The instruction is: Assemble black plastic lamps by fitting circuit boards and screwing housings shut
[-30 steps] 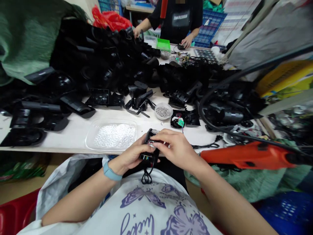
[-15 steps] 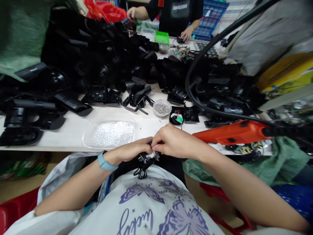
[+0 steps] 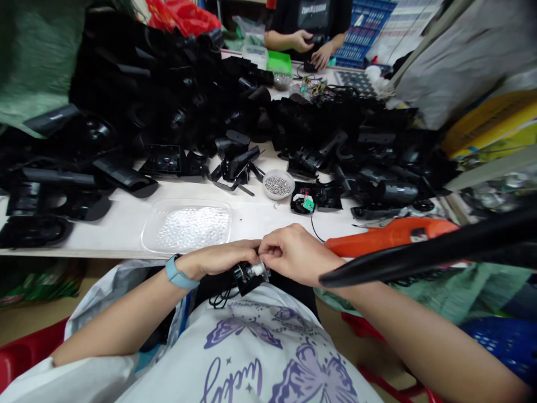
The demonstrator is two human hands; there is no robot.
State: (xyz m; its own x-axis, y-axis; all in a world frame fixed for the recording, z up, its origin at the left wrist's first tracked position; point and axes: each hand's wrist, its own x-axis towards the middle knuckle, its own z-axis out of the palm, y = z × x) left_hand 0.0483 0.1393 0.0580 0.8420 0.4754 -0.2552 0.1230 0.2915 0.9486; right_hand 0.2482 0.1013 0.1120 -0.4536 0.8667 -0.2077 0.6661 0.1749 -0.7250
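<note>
Close to my lap, my left hand (image 3: 224, 259) is closed round a small black housing with white and metallic parts and thin wires (image 3: 250, 274). A black cable (image 3: 222, 298) hangs from it over my shirt. My right hand (image 3: 289, 254) pinches at the top of the same housing, its fingertips meeting my left thumb. Whether a small piece sits between the right fingertips is hidden. Beyond the hands stands a round bowl of small screws (image 3: 277, 196). Beside it lies an opened black housing with a green circuit board (image 3: 308, 204).
A clear tray (image 3: 147, 238) of small shiny pieces sits near the table edge. At right lies an orange power tool (image 3: 390, 235), with a thick black cable (image 3: 423, 246) crossing above my forearm. Black plastic parts (image 3: 168, 106) pile up behind. Across the table, a co-worker's hands (image 3: 302, 42) hold a dark part.
The thick black cable has swung down from its arch to over my right forearm. The housing in my hands has tilted slightly. The co-worker's one hand has moved in toward the other.
</note>
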